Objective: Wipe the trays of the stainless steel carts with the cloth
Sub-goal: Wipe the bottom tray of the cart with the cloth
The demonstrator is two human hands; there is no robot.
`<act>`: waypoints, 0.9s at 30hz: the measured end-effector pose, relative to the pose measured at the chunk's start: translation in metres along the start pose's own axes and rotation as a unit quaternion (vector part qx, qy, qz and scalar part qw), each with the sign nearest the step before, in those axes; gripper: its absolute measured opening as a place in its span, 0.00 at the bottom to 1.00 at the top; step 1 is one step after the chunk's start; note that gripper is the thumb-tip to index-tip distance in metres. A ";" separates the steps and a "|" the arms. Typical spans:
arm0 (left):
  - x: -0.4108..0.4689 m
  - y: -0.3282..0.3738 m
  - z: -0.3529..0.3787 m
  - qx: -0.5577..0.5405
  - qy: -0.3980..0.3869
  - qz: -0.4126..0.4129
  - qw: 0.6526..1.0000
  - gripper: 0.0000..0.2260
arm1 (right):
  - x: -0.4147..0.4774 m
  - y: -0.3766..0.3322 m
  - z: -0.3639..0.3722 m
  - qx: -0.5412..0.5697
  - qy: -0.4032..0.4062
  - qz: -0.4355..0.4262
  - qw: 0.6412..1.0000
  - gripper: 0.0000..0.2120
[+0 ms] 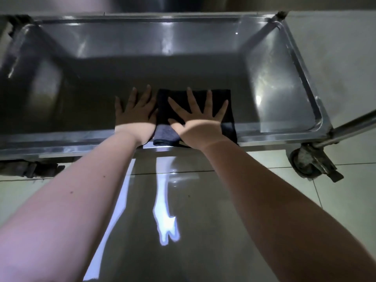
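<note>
Right hand (198, 119), spread flat, presses my cloth (228, 129) into the tray (142, 43), left hand (135, 115) flat beside it; next I should sweep sideways.

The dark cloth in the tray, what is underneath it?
The steel tray, its floor and near rim, where the cloth drapes over. The right hand lies flat on top. Any dirt beneath is covered.

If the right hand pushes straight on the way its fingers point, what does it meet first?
Probably the tray's far wall. The right hand lies flat on the cloth, and only bare tray floor shows ahead of it; depth is hard to judge.
</note>
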State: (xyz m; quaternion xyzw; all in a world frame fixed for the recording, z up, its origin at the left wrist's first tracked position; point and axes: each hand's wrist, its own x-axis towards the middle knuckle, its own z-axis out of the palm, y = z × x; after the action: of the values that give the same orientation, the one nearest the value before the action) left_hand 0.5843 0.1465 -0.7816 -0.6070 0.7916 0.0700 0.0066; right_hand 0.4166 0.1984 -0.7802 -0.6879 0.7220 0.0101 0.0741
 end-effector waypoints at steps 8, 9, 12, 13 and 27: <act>0.012 -0.067 -0.003 0.016 0.003 -0.022 1.000 0.25 | 0.034 0.014 -0.003 -0.018 -0.019 0.001 1.000 0.28; 0.011 -0.067 -0.002 0.022 0.006 -0.021 1.000 0.26 | 0.037 0.014 -0.001 -0.023 -0.004 -0.002 1.000 0.28; 0.011 -0.062 -0.001 0.021 0.014 -0.018 1.000 0.26 | 0.058 0.011 -0.004 -0.021 0.009 -0.005 1.000 0.28; 0.011 -0.063 -0.001 0.018 0.018 -0.018 1.000 0.25 | 0.071 0.010 -0.005 -0.020 0.005 -0.003 1.000 0.29; 0.014 -0.064 0.000 0.013 0.028 -0.024 0.999 0.25 | 0.045 -0.003 0.000 -0.014 -0.030 -0.066 0.997 0.29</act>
State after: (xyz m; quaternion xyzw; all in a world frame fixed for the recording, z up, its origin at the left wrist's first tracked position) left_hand 0.6425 0.1172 -0.7895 -0.6276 0.7774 0.0425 -0.0059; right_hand 0.4177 0.1535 -0.7851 -0.7341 0.6726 0.0358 0.0864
